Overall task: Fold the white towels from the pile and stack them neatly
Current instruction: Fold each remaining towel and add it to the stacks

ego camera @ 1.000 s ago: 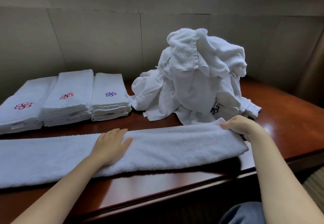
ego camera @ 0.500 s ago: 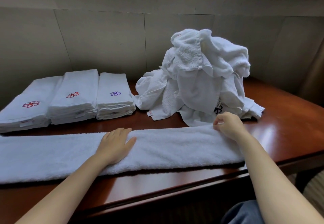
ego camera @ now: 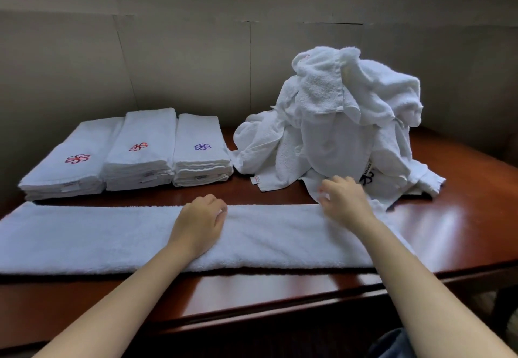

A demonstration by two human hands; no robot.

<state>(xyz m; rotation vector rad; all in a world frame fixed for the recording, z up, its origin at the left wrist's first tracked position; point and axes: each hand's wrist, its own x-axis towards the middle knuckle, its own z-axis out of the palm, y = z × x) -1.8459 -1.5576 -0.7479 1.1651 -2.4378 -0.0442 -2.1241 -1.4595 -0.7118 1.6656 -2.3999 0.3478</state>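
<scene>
starting at the left: three folded stacks (ego camera: 126,155) in a row against the wall, edges square, each with a stitched emblem on top; nothing there likely to shift unless nudged. just in front, a long towel strip (ego camera: 112,234) laid flat across the table (ego camera: 462,234), far left end out of frame, so cannot tell how it lies there. resting near the strip's middle, left hand (ego camera: 200,224), fingers loosely curled with tips on the cloth, pinning rather than gripping; too light a press and the layers could slide or open when the other end is lifted. further right, right hand (ego camera: 343,202), fingers spread and relaxed over the strip's far edge, clamped on nothing. touching that hand's far side, the loose pile (ego camera: 344,133), tall and slumped, a trailing corner lying against the strip. likely trouble here: catching that corner along with the strip and dragging the pile over, or folding with ends misaligned.
</scene>
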